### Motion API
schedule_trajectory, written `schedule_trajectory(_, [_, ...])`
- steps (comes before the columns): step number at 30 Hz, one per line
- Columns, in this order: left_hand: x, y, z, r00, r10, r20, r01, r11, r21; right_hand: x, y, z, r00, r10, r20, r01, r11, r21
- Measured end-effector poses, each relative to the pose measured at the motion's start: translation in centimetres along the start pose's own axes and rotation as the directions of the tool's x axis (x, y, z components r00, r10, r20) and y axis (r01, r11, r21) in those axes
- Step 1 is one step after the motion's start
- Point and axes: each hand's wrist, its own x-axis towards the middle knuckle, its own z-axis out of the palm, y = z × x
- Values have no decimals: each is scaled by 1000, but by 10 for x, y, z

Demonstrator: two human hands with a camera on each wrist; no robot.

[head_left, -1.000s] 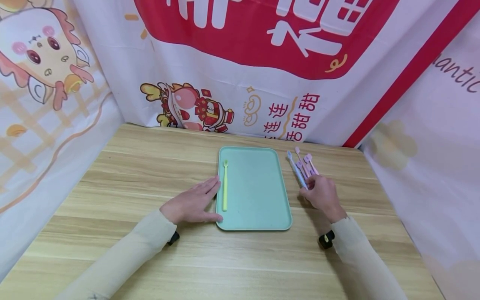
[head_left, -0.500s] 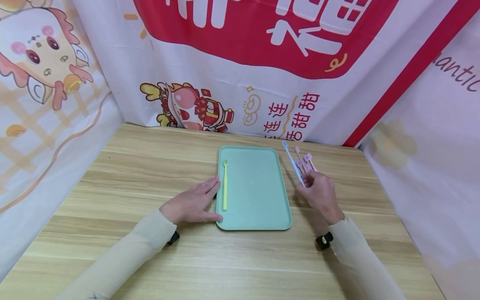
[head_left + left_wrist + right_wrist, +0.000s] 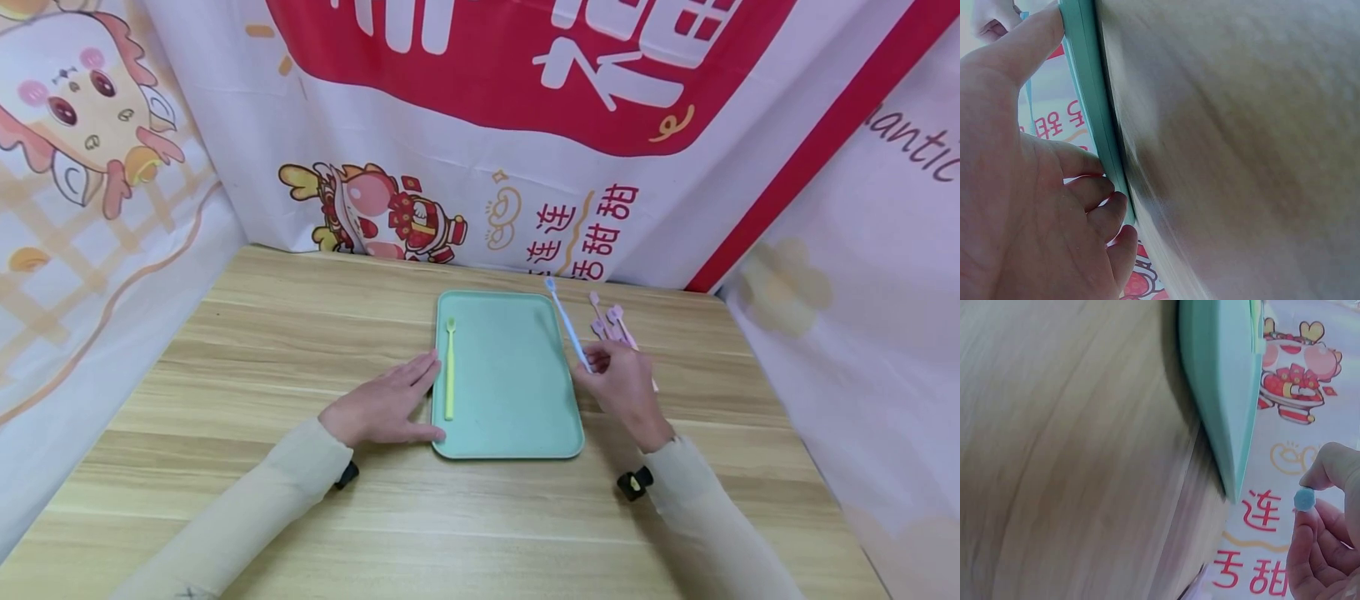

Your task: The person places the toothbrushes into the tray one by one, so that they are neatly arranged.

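Spread left hand (image 3: 384, 407), pinching right hand (image 3: 622, 383)

From my remote post I record the sleeved left forearm (image 3: 247, 521) and right forearm (image 3: 720, 533) angling inward from the near side of the tray (image 3: 510, 383). I find the left hand at the tray's left edge, back uppermost, thumb set wide of the fingers; thumb and fingertips touch the rim. I find the right hand beside the tray's right edge, fingers curled, thumb opposed.

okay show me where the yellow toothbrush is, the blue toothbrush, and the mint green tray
Yellow toothbrush (image 3: 450, 369): head view, on its handle.
Blue toothbrush (image 3: 568, 325): head view, on its handle.
Mint green tray (image 3: 513, 375): head view, on its bare floor.
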Motion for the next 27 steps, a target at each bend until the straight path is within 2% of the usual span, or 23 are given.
schedule_trajectory(14, [-1,1,-1,1000,4,-5,-4,1000,-4,-8,-31,21,1000,-8,-5,8,998,57])
schedule_trajectory(27, [0,0,-1,1000,15,-13,-15,1000,-2,-17,-56,37,996,71,60,-77,992,101])
